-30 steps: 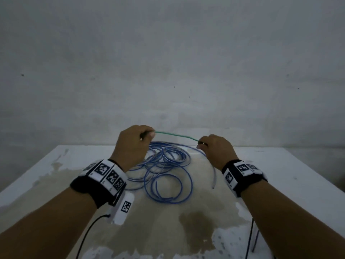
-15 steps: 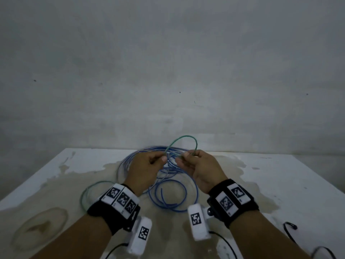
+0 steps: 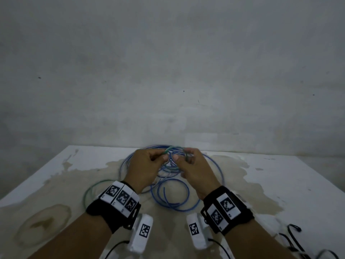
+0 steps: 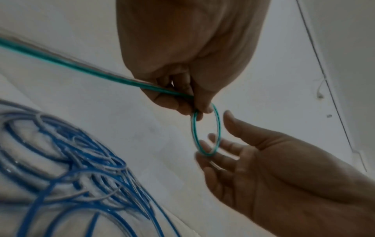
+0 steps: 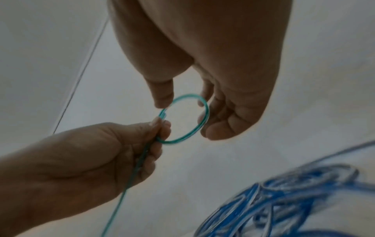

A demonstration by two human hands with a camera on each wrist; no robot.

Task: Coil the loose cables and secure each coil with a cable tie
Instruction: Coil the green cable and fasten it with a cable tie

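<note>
Left hand (image 4: pixel 182 52) pinches a thin green cable (image 4: pixel 206 129) bent into a small round loop, thumb and curled fingers closed where the loop crosses itself.
Right hand (image 5: pixel 221 72) meets the loop's far side with loosely bent, spread fingers (image 5: pixel 207 123); its palm is open and nothing is clamped. From the left hand's grip, smooth glossy green strand runs straight off and down, and in the head view more of it curves on the table (image 3: pixel 280 184) left of the wrists. Below both hands, a loose blue cable (image 3: pixel 173 195) sprawls in many overlapping rings on the stained, patchy white tabletop. Behind stands a dull grey wall (image 3: pixel 168 71).
</note>
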